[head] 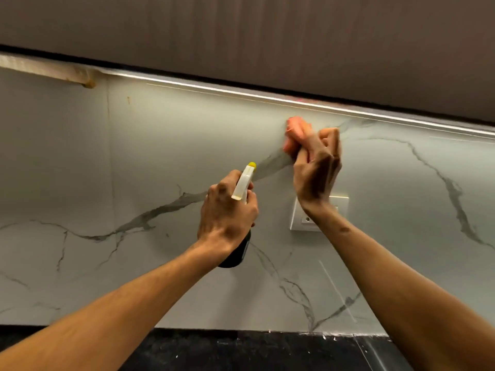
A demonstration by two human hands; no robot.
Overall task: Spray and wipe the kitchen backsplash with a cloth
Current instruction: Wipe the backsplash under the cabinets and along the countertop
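The backsplash is pale marble-look stone with dark veins. My left hand grips a spray bottle with a white trigger head, a yellow nozzle tip and a dark body; the nozzle points at the wall. My right hand holds a bunched pink cloth and presses it against the backsplash just under the cabinet's light strip. The cloth looks motion-blurred. Most of the bottle's body is hidden behind my left hand.
A white wall socket sits on the backsplash directly below my right wrist. A dark upper cabinet overhangs the wall, with a lit strip along its underside. A black speckled countertop runs along the bottom.
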